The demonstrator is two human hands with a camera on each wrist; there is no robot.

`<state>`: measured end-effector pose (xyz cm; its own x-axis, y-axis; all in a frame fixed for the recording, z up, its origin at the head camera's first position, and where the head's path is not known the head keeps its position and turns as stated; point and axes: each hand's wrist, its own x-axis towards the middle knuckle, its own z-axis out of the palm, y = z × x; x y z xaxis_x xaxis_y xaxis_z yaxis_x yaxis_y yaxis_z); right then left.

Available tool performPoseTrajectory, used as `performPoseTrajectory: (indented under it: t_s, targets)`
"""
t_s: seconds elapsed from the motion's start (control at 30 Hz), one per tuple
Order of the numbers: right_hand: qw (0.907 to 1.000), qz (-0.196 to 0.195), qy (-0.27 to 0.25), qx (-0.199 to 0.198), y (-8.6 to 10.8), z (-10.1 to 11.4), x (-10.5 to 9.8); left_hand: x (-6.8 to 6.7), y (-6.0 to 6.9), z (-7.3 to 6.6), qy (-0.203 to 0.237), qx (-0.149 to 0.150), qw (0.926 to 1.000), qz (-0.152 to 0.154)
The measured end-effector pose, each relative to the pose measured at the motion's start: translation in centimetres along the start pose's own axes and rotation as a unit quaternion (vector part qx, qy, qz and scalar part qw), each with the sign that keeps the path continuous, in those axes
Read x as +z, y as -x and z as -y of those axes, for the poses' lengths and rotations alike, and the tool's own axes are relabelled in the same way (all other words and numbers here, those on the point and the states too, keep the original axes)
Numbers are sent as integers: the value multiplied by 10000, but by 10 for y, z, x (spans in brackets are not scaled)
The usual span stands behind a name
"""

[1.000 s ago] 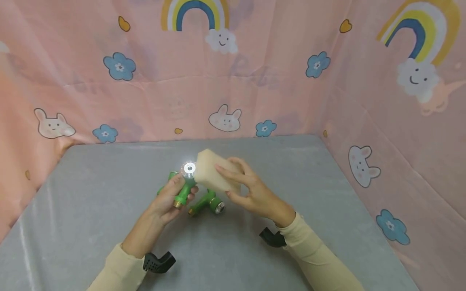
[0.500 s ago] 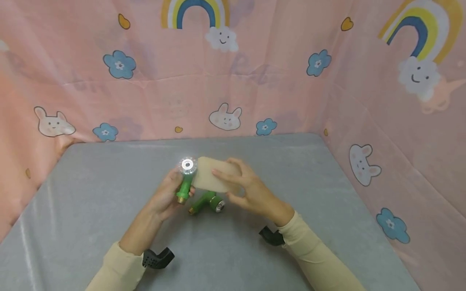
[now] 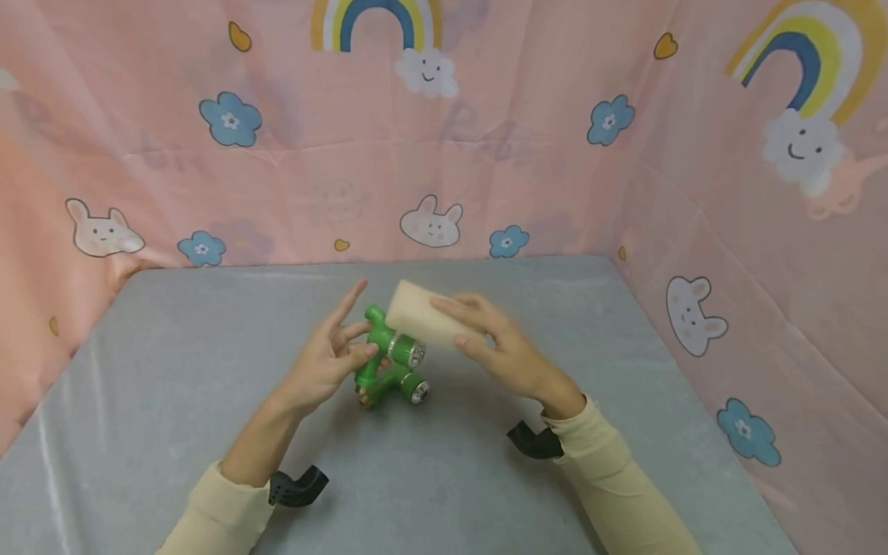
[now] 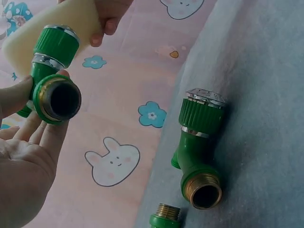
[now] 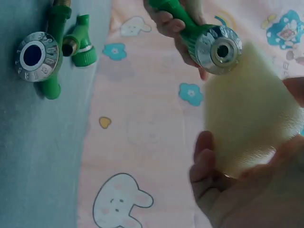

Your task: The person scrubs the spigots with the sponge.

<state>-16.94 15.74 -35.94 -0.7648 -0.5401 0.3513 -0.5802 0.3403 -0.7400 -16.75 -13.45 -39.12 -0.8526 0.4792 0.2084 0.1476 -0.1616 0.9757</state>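
Observation:
My left hand (image 3: 319, 366) pinches a green valve (image 3: 380, 339) between thumb and fingers, with the index finger stretched out. The valve has a brass threaded end and a ribbed knob capped in silver, which points right in the head view. My right hand (image 3: 513, 354) grips a cream sponge (image 3: 423, 312) by its right end, tilted up at the left. The sponge's left end lies close beside the valve; whether they touch I cannot tell. In the left wrist view a second green valve (image 4: 199, 142) lies on the table, near another one's brass thread (image 4: 166, 211).
The grey cloth-covered table (image 3: 208, 324) meets a pink patterned curtain (image 3: 277, 177) at the back and sides. A loose valve (image 3: 411, 385) sits right beneath the held one. Black curved wrist mounts (image 3: 298, 486) stick out from both sleeves.
The held valve has turned, so its knob faces right instead of toward the head camera. My left index finger has straightened away from it. The sponge has tilted upward and shifted slightly right.

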Motion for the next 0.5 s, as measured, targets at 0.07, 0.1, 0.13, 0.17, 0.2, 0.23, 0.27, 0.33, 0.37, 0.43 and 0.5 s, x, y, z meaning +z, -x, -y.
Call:
performPoseTrajectory:
  t_s: [0.07, 0.1, 0.13, 0.17, 0.2, 0.23, 0.27, 0.33, 0.37, 0.43, 0.5]
  targets:
    - [9994, 303, -47, 172, 0, 1, 0, 2, 0, -1, -300, 148, 9994, -84]
    - [9988, 413, -54, 265, 1, 1, 0, 3, 0, -1, -458, 207, 9986, -168]
    - [9980, 505, -78, 374, 1, 1, -1, 4, 0, -1, -632, 273, 9973, -243]
    - [9972, 565, -84, 476, 2, 2, -3, 4, 0, -1, -819, 343, 9956, -311]
    - [9966, 614, -81, 539, 3, 1, -5, 4, 0, -1, -990, 410, 9936, -368]
    - [9959, 663, -73, 610, 4, 0, -8, 5, 0, -1, -1120, 453, 9918, -409]
    - [9952, 708, -41, 672, 5, 0, -11, 5, -1, 0, -1257, 483, 9899, -435]
    - [9938, 784, 40, 792, 7, -2, -18, 5, -1, 2, -1510, 556, 9857, -497]
    - [9932, 798, 119, 837, 8, -3, -21, 5, -1, 3, -1653, 577, 9830, -553]
    - [9928, 766, 203, 898, 9, -4, -26, 5, -2, 5, -1960, 592, 9766, -664]
    - [9941, 652, 201, 849, 8, -5, -29, 5, -2, 6, -2347, 626, 9671, -762]
